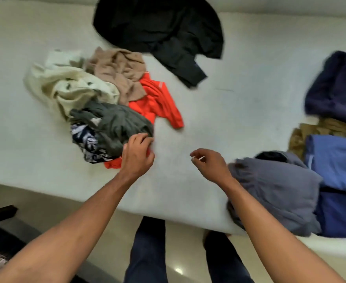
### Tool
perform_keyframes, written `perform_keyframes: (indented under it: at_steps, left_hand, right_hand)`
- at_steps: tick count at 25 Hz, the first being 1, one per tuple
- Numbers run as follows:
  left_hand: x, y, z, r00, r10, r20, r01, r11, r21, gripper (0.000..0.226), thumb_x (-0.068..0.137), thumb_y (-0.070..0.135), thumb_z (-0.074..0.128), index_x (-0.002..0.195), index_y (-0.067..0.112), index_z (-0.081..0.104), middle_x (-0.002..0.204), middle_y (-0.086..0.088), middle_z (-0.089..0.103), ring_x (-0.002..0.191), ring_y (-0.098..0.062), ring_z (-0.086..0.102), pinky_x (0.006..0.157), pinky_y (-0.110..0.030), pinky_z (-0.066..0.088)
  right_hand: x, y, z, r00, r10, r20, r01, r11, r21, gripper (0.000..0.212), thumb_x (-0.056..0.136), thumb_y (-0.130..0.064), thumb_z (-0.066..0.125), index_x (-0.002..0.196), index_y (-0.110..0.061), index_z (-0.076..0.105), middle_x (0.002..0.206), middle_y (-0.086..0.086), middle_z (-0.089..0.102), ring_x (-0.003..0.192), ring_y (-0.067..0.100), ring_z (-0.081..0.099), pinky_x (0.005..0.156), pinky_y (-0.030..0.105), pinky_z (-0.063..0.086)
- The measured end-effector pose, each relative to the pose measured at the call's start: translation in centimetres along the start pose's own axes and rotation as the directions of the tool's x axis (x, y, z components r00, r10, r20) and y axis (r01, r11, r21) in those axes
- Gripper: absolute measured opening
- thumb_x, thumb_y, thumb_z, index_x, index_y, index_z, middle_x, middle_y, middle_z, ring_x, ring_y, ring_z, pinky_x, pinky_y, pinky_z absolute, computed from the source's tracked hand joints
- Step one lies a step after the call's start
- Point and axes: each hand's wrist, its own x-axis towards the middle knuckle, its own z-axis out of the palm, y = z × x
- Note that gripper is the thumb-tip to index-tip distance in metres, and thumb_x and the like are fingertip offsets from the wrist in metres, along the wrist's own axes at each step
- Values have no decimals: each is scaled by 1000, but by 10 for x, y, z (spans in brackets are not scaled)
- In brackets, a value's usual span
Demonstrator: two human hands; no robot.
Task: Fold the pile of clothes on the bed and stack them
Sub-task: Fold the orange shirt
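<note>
Olive garment (117,121) at front of clothes pile (76,88) on bed (219,111); left hand (137,156) grips pile's near edge; right hand (211,163) hovers, loosely curled, holding nothing.

No legible text, label, brand or number. White markings on the dark patterned garment (86,139) are too blurred to read.

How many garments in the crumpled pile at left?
5 visible: cream garment far left, tan garment behind, red garment right, olive garment front, patterned garment nearest. More may be hidden underneath.
</note>
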Motion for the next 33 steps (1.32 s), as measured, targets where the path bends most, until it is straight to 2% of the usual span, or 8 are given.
perform_keyframes:
  at_steps: [7, 11, 16, 21, 26, 28, 30, 33]
  left_hand:
    - [93, -101, -40, 938, 284, 198, -328, 912, 246, 93, 57, 55, 74, 143, 28, 50, 161, -9, 32, 150, -28, 22, 113, -55, 23]
    - [164, -81, -41, 890, 169, 424, -305, 912, 275, 112, 57, 64, 74, 155, 36, 26, 168, -10, 2, 153, -37, -5, 113, -73, -3]
    - [209, -81, -55, 808, -41, 587, -200, 919, 340, 106, 72, 29, 75, 156, 41, 12, 165, -9, 14, 147, -38, 20, 113, -57, 21]
    - [216, -183, -109, 863, -37, 504, -188, 902, 388, 61, 95, 28, 54, 148, 50, 33, 155, 4, 39, 143, -32, 30, 107, -52, 37]
    - [197, -325, -167, 868, -270, 416, -20, 819, 573, 47, 97, 33, 50, 143, 41, 46, 147, 2, 48, 138, -32, 36, 106, -57, 39]
    - [187, -347, -178, 835, -369, 409, 14, 757, 653, 56, 93, 33, 57, 146, 34, 40, 146, -2, 46, 136, -33, 37, 106, -57, 40]
    - [181, -328, -175, 817, -347, 460, -38, 764, 644, 79, 84, 35, 69, 151, 32, 29, 150, -9, 39, 139, -36, 32, 111, -59, 36]
    - [175, -254, -148, 878, -99, 469, -153, 869, 470, 106, 69, 38, 79, 155, 37, 17, 161, -11, 21, 150, -32, 14, 117, -59, 21]
  right_hand:
    - [171, -119, 91, 934, 157, -319, -141, 987, 74, 90, 78, -44, 76, 155, -16, 37, 157, 18, 38, 144, 37, 36, 121, 42, 28]
    - [227, -138, 96, 931, 277, -240, -274, 961, 43, 111, 75, -66, 73, 162, -30, 13, 154, 15, 43, 141, 37, 41, 117, 50, 35]
    - [254, -138, 109, 934, 286, -212, -262, 955, 137, 47, 83, -41, 63, 126, -21, 62, 121, 11, 70, 112, 35, 64, 89, 36, 49]
    - [230, -148, 111, 811, 367, -456, -163, 889, 427, 18, 93, -15, 54, 109, -17, 60, 101, 3, 66, 100, 29, 62, 86, 35, 45]
    - [212, -145, 66, 487, 692, -532, -50, 631, 774, 25, 94, -15, 57, 118, -17, 63, 108, -2, 62, 103, 21, 61, 87, 27, 44]
    - [207, -136, 48, 445, 736, -511, 22, 561, 827, 24, 93, -18, 61, 116, -22, 65, 108, -5, 64, 102, 19, 62, 82, 21, 44]
    - [204, -132, 41, 494, 694, -523, 67, 570, 819, 17, 86, -18, 63, 101, -27, 64, 101, -5, 66, 99, 20, 63, 77, 20, 47]
    - [202, -138, 57, 712, 473, -518, 36, 713, 700, 36, 67, -33, 70, 101, -26, 60, 96, -3, 64, 93, 18, 59, 85, 33, 53]
